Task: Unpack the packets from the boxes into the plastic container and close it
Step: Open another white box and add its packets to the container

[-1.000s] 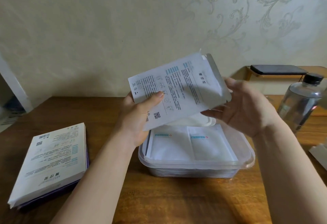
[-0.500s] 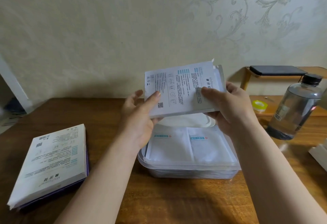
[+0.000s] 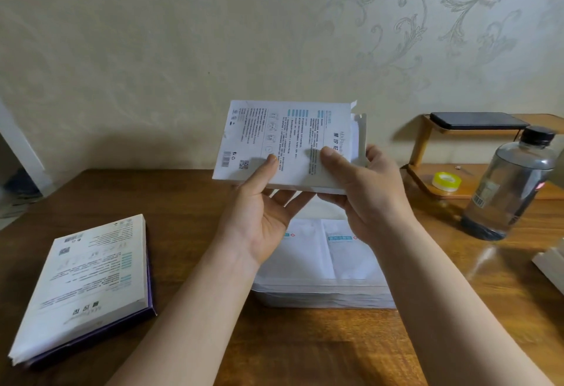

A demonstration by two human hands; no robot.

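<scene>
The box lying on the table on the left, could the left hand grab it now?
Probably not yet: the left hand is gripping the raised box with the right hand. Nothing blocks the way to the lying box, though.

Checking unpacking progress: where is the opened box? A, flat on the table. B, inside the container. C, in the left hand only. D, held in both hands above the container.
D: the left hand and right hand both grip the opened box, raised over the plastic container.
</scene>
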